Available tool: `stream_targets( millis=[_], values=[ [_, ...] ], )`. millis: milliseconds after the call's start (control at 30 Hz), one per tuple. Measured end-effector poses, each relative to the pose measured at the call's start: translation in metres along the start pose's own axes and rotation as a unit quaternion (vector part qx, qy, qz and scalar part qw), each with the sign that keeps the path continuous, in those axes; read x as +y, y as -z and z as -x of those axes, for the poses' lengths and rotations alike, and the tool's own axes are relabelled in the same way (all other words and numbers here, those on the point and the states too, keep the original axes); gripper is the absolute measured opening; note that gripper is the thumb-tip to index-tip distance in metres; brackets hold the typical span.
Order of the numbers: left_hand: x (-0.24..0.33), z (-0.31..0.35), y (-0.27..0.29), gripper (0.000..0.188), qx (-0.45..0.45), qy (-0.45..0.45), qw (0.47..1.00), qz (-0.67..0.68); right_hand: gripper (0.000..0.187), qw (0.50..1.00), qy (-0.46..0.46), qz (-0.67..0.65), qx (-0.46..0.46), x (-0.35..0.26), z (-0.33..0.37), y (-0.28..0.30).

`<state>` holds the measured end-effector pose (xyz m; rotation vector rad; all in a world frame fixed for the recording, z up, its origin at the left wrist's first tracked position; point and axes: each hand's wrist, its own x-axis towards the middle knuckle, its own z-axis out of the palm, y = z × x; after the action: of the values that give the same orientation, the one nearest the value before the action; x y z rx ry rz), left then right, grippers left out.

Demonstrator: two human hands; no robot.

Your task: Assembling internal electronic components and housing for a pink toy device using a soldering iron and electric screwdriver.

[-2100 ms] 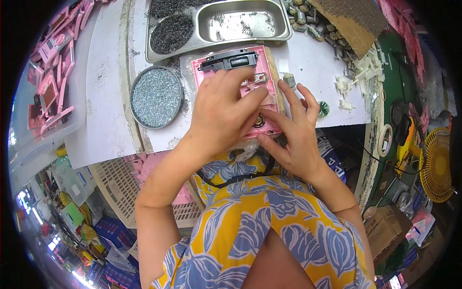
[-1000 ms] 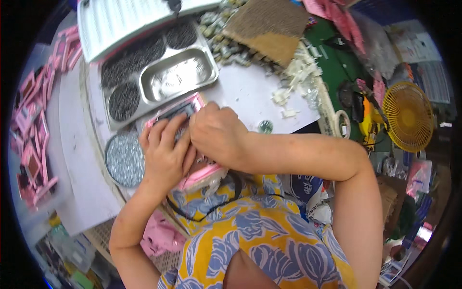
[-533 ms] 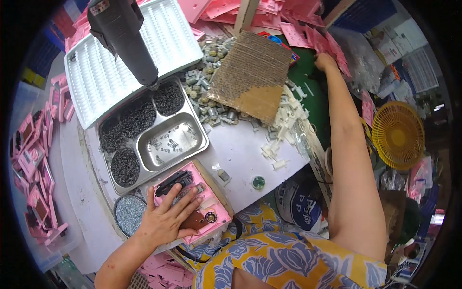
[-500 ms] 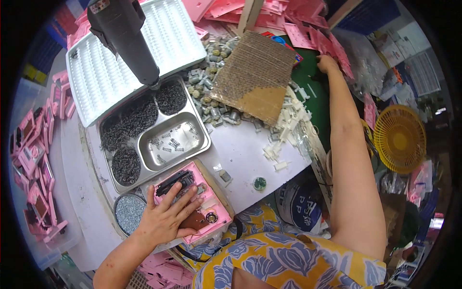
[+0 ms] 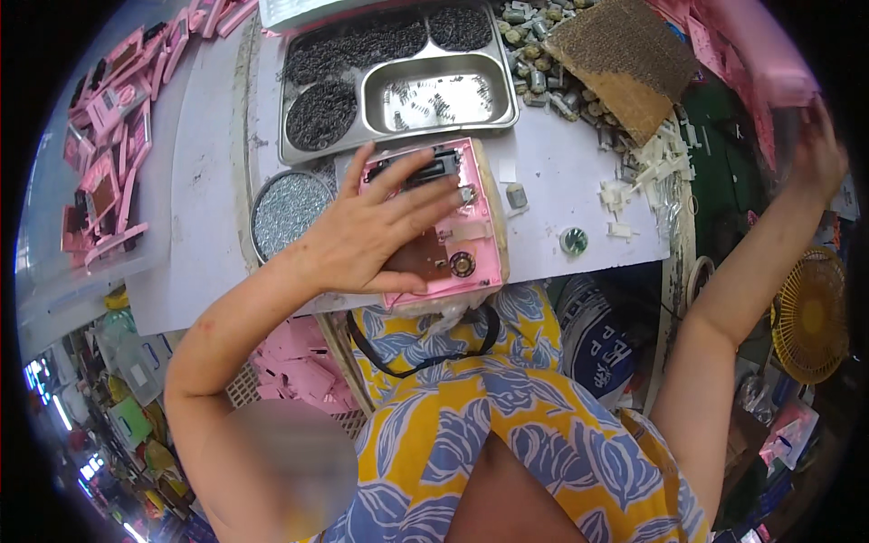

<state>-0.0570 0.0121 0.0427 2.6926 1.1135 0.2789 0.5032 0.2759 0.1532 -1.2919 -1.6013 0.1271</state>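
Observation:
My left hand (image 5: 360, 233) lies flat with spread fingers across a pink plastic casing (image 5: 486, 237) at the table's front edge. Inside the casing are a black mechanism (image 5: 441, 166), a brown board (image 5: 418, 260) and a small round speaker-like part (image 5: 463, 263). The fingers cover part of them. Far out to the right, my right hand (image 5: 819, 161) is raised and closed at the lower end of a pink plastic panel (image 5: 769, 54). Motion blurs that panel, so its exact shape is unclear.
A steel compartment tray (image 5: 398, 140) holds black and silver springs. Beside the casing stands a round tin of small metal screws (image 5: 291, 213). Small motors (image 5: 540, 81), cardboard (image 5: 625, 54) and white plastic parts (image 5: 665, 163) lie right. Pink casings (image 5: 113, 100) fill a bin left.
The view has shifted downward and toward the left. My right hand has come up from the pink pile with a pink panel. My left hand still rests on the casing.

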Motion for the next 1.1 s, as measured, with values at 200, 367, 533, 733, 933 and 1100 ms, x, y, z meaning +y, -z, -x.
stream_targets(
  millis=[200, 367, 533, 733, 933, 1100],
  values=[
    [0.024, -0.008, 0.044, 0.082, 0.293, 0.134, 0.791, 0.521, 0.032, 0.824, 0.018, -0.271, -0.498, -0.218, 0.157, -0.110],
    [0.032, 0.004, 0.044, 0.045, 0.090, 0.210, 0.782, 0.579, 0.033, 0.700, -0.005, -0.388, -0.600, -0.235, 0.165, -0.171],
    [0.029, 0.023, 0.043, 0.033, 0.415, 0.240, 0.608, 0.634, 0.054, 0.838, -0.085, -0.443, -0.307, -0.244, 0.202, -0.166],
    [0.044, 0.010, 0.002, 0.061, 0.377, 0.299, 0.771, 0.418, 0.054, 0.841, -0.148, -0.403, -0.330, -0.249, 0.266, -0.143],
    [0.070, 0.018, -0.031, 0.082, 0.245, 0.335, 0.867, 0.276, 0.060, 0.886, -0.122, -0.157, -0.418, -0.210, 0.337, -0.125],
    [0.068, 0.025, -0.043, 0.074, 0.282, 0.350, 0.814, 0.369, 0.059, 0.869, -0.085, -0.141, -0.466, -0.206, 0.332, -0.131]
  ],
)
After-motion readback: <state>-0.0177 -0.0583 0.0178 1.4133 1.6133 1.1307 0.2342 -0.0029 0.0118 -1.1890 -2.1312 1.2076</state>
